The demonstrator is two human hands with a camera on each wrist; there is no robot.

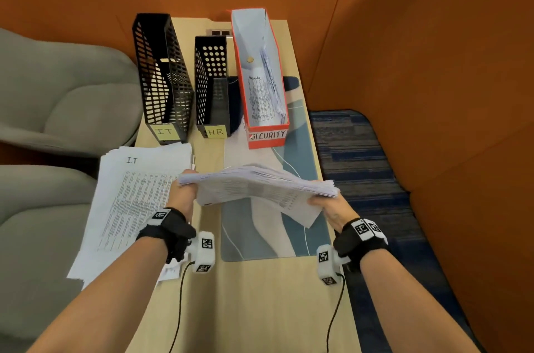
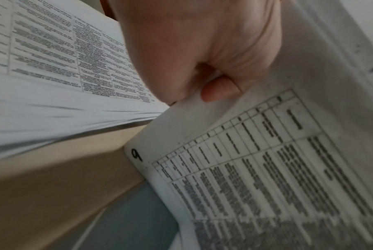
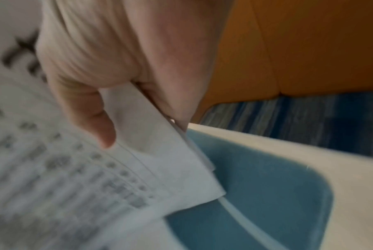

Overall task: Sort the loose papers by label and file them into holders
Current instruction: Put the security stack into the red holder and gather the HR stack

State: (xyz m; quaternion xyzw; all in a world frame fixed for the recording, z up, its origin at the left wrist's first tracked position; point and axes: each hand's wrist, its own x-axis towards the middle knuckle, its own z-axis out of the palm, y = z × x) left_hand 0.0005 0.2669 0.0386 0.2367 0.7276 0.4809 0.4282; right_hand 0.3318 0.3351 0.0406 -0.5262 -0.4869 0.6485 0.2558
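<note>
Orange felt walls (image 1: 404, 35) close in our narrow wooden table (image 1: 260, 295), with grey seat cushions (image 1: 57, 107) at nine o'clock and blue carpet (image 1: 361, 165) at three o'clock. At twelve o'clock stand three holders in a row: a black mesh one labelled IT (image 1: 161, 75), a shorter black one labelled HR (image 1: 212, 84), and a red box labelled SECURITY (image 1: 261, 78) that already has sheets leaning inside. A blue patterned mat (image 1: 297, 225) lies under the box and reaches back toward us. Between ten and eight o'clock a loose spread of printed sheets headed I.T (image 1: 127, 202) rests on the table, overhanging its left edge.

We hold a thick stack of papers (image 1: 260, 188) flat above the mat, clear of the table and in front of the HR and SECURITY holders. It spans the gap between our hands, one at each short end.

Our left hand (image 1: 182, 193) grips the stack's left end, fingers curled beneath; the left wrist view shows a fingertip (image 2: 219, 89) pressed against the underside of a sheet. Our right hand (image 1: 329, 208) clamps the right end, thumb (image 3: 91, 115) lying over the top page and the other fingers under the edge.
</note>
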